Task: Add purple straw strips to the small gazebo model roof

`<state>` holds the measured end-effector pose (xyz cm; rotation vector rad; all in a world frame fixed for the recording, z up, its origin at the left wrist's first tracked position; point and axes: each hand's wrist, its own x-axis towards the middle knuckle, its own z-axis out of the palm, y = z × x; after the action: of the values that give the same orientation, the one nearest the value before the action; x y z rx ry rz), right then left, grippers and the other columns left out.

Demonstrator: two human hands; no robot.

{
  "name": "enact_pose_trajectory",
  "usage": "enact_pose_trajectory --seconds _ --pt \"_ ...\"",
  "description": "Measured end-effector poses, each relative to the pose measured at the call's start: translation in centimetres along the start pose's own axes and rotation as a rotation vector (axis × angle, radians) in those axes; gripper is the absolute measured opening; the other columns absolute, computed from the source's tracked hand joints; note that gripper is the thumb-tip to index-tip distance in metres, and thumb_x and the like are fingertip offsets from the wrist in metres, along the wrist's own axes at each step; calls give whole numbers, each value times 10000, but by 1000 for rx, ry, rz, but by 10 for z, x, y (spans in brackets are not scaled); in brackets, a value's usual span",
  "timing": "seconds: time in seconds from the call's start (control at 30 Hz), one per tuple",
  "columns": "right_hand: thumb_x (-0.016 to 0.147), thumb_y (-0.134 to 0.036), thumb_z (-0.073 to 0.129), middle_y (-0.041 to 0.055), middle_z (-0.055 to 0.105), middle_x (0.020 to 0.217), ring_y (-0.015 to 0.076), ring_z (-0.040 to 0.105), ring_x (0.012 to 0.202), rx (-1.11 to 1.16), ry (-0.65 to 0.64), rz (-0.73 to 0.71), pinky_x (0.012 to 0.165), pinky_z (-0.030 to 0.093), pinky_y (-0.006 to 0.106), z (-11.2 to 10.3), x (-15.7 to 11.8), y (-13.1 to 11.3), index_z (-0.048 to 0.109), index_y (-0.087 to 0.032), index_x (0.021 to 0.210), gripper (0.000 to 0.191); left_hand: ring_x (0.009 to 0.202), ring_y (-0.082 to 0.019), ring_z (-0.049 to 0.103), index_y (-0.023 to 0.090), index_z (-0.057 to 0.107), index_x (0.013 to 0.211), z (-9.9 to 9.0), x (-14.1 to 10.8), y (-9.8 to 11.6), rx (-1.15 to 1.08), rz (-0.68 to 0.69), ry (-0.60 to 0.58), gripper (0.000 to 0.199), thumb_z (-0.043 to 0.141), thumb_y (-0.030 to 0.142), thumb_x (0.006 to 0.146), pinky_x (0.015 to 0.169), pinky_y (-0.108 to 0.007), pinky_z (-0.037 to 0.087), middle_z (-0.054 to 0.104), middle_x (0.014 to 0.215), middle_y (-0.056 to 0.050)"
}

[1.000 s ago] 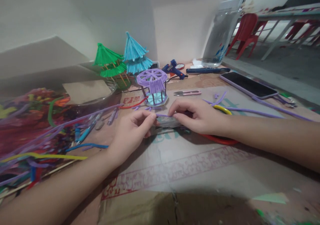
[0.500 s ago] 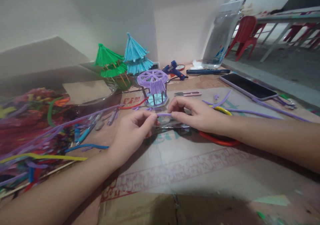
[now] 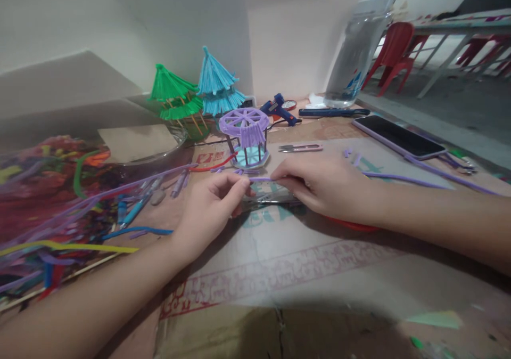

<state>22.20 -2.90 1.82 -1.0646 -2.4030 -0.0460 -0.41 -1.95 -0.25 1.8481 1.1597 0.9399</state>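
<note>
A short piece of purple pipe cleaner (image 3: 261, 179) is stretched between both hands at the middle of the view. My left hand (image 3: 223, 196) pinches its left end, and the fingertips of my right hand (image 3: 311, 180) close on its right end. Just behind them stands a small purple pavilion frame (image 3: 244, 124) with a spoked round top, dark posts and a light blue base; a few purple strips hang from the top's front right. Below the hands lies something clear and shiny, partly hidden. A red-handled tool (image 3: 353, 224) is mostly covered by my right forearm.
Behind stand a green model (image 3: 171, 90), a blue one (image 3: 217, 82), a blue glue gun (image 3: 278, 109) and a large bottle (image 3: 351, 55). Pink snips (image 3: 301, 148) and a phone (image 3: 399, 137) lie at right. Colourful pipe cleaners (image 3: 80, 247) cover the left side.
My right hand has turned over slightly and its fingers have closed further on the purple piece, covering the yellow item beside it. My left hand has barely moved.
</note>
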Motion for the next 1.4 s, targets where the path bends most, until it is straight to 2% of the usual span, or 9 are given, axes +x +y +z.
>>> enact_pose_trajectory --seconds 0.2,0.3,0.43,0.5,0.6,0.77,0.97,1.2,1.4 --pt "857 -215 564 -12 621 671 122 544 597 233 32 209 576 362 250 8 0 2 672 -179 899 121 473 -80 499 184 669 774 0 -1 1 9 2 -8 274 565 395 915 476 -191 368 549 508 43" --pt "840 -182 553 -4 616 697 129 545 624 258 38 189 597 378 256 8 1 2 658 -177 869 109 474 -81 506 183 661 768 0 -1 1 14 14 7 256 569 373 913 477 -191 376 553 513 42" --pt "846 -174 540 57 634 841 183 575 824 223 85 47 762 424 305 9 2 2 632 -162 825 95 471 -83 504 182 653 765 0 -1 2 33 37 16 242 570 356 911 471 -193 376 554 516 41" --pt "870 -203 542 61 645 861 186 577 842 226 89 37 779 424 312 10 3 1 633 -158 853 103 473 -82 500 183 655 768 0 -2 2 43 46 9 245 564 357 915 471 -195 375 554 521 40" --pt "889 -229 557 41 667 850 162 589 795 265 81 77 731 424 282 12 2 -1 639 -158 892 108 478 -81 495 184 661 773 0 -2 2 52 51 -6 250 556 357 919 473 -196 371 551 527 41" --pt "867 -198 557 23 671 794 140 584 723 319 46 159 668 414 256 11 3 -4 633 -157 846 88 478 -85 502 186 658 765 1 -2 1 67 52 0 250 564 362 914 478 -199 375 557 523 41" --pt "806 -140 543 13 652 780 136 571 712 405 -1 224 667 427 257 11 6 -6 598 -169 821 64 485 -94 512 183 666 778 1 -3 3 74 44 6 253 560 369 913 487 -205 382 561 525 35" --pt "771 -167 541 14 639 773 153 576 724 545 -83 352 665 441 277 14 7 -2 588 -181 807 61 485 -100 510 179 655 765 2 -3 4 86 51 7 256 561 367 909 489 -210 383 559 524 31" --pt "746 -170 553 7 614 744 148 559 681 611 -103 398 611 432 270 15 8 -2 571 -183 788 47 501 -101 512 178 660 775 1 -3 4 108 49 1 267 551 379 915 500 -212 379 558 535 31"
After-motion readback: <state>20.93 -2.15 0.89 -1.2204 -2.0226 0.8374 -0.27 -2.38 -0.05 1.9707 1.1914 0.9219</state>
